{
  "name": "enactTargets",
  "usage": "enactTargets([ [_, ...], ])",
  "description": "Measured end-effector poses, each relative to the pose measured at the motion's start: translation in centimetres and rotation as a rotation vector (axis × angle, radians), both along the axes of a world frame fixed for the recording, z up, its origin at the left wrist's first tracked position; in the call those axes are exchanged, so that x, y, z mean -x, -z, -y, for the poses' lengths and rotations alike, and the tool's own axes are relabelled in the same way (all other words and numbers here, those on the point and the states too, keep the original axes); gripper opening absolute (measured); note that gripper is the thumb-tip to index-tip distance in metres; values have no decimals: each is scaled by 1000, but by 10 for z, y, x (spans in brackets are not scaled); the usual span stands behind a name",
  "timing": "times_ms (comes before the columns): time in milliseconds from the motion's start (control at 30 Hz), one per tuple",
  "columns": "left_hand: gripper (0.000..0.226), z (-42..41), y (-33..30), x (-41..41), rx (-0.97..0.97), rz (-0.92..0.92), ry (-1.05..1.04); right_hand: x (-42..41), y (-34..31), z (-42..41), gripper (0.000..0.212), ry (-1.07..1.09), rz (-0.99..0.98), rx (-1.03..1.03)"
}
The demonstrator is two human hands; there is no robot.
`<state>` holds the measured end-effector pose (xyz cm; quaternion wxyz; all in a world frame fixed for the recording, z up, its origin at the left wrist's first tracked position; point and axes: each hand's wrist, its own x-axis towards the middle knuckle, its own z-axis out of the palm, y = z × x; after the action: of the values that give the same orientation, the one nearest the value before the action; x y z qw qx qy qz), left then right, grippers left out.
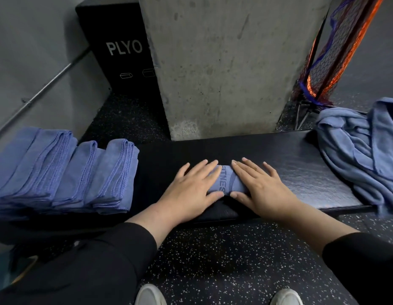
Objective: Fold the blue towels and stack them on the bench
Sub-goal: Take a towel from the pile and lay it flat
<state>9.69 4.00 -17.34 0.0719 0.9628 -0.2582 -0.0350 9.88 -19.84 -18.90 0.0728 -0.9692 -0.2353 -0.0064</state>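
From my feed, the biggest thing is the concrete pillar [224, 67] rising at twelve o'clock, straight behind the bench. The black padded bench [301, 172] runs across the middle of the view from nine o'clock to three o'clock. Below it, toward six o'clock, I see speckled dark flooring [235, 260]. At eleven o'clock a black box [116, 51] lettered "PLYO" stands on the floor, partly hidden by the pillar. At one o'clock an orange and blue net [336, 53] leans up beside the pillar.

At nine o'clock the stack of folded blue towels [65, 172] sits on the bench's left end, several folded pieces lying overlapped with stitched edges showing. At three o'clock a loose heap of unfolded blue towels [362, 155] lies crumpled on the right end, one part drooping over the front edge.

Dead centre, I have both hands flat on a small folded blue towel [224, 181] near the bench's front edge; printed letters show between the hands. The left hand [191, 190] presses its left half, fingers straight and slightly spread. The right hand [261, 188] presses the right half, fingers likewise straight and a little fanned. Fingertips of the two hands nearly meet at the far edge. Black sleeves [103, 260] cover both forearms, and two white shoe tips [149, 296] show at six o'clock.
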Motion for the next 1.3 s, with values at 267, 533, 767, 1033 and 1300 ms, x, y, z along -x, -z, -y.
enactTargets([
  [267, 88, -10, 8, -3, -2, -78, -55, -12, -1, 26, 71, -27, -200, -273],
  [533, 33, -9, -18, -4, 601, -239, -321, -13, -36, 10, 25, 217, -363, -946],
  [767, 45, -4, -59, 15, 1214, -516, -468, -12, -80, -29, 51, 456, -536, -1337],
  [1033, 39, -36, -101, 45, 1492, -368, -644, 12, -125, -91, 54, 329, -867, -1679],
  [1300, 37, -97, -126, 90, 1392, -261, -715, 34, -147, -162, 32, 352, -813, -1706],
])
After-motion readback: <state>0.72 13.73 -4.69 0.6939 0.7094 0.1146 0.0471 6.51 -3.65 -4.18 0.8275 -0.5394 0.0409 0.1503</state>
